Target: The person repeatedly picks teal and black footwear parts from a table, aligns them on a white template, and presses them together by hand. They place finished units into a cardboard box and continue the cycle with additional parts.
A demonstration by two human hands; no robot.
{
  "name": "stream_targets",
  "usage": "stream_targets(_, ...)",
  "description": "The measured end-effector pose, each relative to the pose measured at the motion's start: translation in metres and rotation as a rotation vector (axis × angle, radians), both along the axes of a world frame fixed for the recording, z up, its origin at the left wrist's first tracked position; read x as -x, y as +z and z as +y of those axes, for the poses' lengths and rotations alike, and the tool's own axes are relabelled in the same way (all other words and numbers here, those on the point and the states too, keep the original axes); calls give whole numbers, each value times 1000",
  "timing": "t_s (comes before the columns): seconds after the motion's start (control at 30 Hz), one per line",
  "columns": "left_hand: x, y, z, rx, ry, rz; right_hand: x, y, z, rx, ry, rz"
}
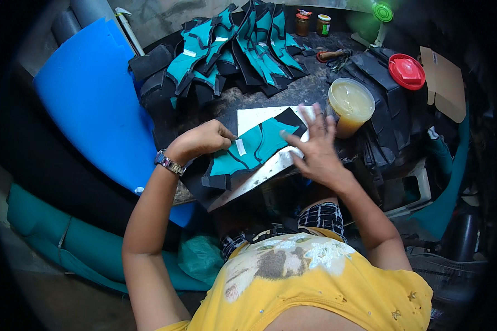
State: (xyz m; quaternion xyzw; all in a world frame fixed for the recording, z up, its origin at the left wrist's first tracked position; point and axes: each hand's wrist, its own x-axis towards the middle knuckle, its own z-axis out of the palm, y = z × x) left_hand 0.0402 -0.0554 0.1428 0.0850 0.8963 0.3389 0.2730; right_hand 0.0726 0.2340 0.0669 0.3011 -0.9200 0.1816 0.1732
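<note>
teal-and-black shoe upper (pixel 254 146), flat, small white tag

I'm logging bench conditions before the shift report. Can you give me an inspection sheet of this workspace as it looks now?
Surface: dark, stained worktable, crowded.
Job's things: teal and black fabric piece lies on a white board.
Clutter: pile of teal and black pieces; open tub of amber glue; red lid; two jars; black cut pieces.
Hands: left hand pinches the piece's edge; right hand presses flat on it, fingers spread.
Cables: nothing seen.
Surroundings: blue foam sheet, green fan, cardboard.
</note>
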Motion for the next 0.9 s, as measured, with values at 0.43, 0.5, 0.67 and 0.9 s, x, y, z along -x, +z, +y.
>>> stream_targets(0.43,33,-18,12,161,-412,-109,-10,-48,-38,-165,-86,-191)
stream_targets(0.5,39,-20,17,147,-403,-211,-11,-46,-35,-149,-113,-70)
stream_targets(0.67,49,-18,27,296,-508,-171,25,-48,-7,-37,-267,-73)
stream_targets(0.9,49,-18,29,286,-449,-199,26,-55,-13,-181,-352,-70)
